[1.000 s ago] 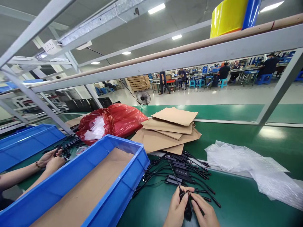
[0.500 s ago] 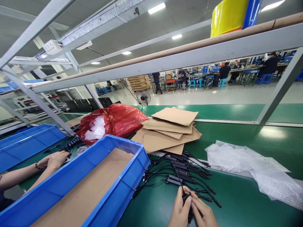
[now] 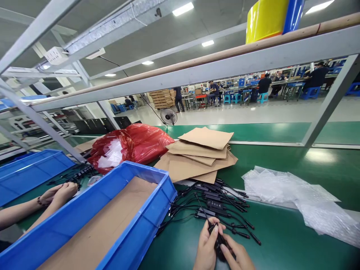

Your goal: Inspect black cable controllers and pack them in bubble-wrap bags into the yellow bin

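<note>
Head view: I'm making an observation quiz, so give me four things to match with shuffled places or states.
Things
1. Red bag
2. Brown sheets
3. Clear plastic packaging
4. Black corded item

Matches
A. Right side of green table
B. In the wearer's left hand and right hand
C. Open, white pieces showing
D. Stacked behind the black cables

Pairs: 1-C, 2-D, 3-A, 4-B

The long blue plastic box [image 3: 147,221] looks smooth and slightly glossy. The crumpled red plastic-film bag [image 3: 149,140] is very shiny. The flat brown cardboard sheets [image 3: 206,138] look matt. The slim black plastic modules [image 3: 215,205] look mostly matt, and the flat green tabletop [image 3: 281,236] is smooth and glossy.
</note>
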`<state>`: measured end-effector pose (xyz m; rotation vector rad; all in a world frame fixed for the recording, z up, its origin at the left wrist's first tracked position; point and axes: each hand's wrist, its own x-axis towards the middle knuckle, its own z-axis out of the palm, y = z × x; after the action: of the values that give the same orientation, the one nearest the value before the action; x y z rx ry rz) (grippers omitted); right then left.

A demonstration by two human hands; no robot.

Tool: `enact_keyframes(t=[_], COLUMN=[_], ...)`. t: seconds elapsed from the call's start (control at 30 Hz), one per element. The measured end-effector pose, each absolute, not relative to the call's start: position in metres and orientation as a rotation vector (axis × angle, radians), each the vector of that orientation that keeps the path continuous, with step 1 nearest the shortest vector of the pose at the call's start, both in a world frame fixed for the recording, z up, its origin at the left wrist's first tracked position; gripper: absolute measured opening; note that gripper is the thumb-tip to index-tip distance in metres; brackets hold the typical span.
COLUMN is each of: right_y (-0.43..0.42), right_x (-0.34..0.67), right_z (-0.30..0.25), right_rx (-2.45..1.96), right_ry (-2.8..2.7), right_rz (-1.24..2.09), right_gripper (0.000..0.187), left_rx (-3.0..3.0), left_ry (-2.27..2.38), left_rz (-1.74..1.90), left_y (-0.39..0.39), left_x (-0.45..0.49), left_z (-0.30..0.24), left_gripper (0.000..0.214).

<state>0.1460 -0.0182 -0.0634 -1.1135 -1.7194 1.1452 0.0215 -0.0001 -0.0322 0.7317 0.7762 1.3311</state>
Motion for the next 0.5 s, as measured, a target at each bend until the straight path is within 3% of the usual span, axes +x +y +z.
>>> enact_keyframes(t=[0.23,0.5], right_y=[-0.019,-0.019], right_x=[0.14,0.135], right_z=[-0.058,-0.056], right_rx=[-1.047,-1.003], right_ry=[-1.6,-1.556], right_rz=[1.48,1.546], right_gripper=[0.061,0.064], left_rx=[0.591,0.579], left_ry=[0.756,0.757], left_rz=[1.328,1.269], left_y=[-0.001,0.0], left_x=[0.023,0.019], left_z=[-0.02,-0.01], left_gripper=[0.026,0.025])
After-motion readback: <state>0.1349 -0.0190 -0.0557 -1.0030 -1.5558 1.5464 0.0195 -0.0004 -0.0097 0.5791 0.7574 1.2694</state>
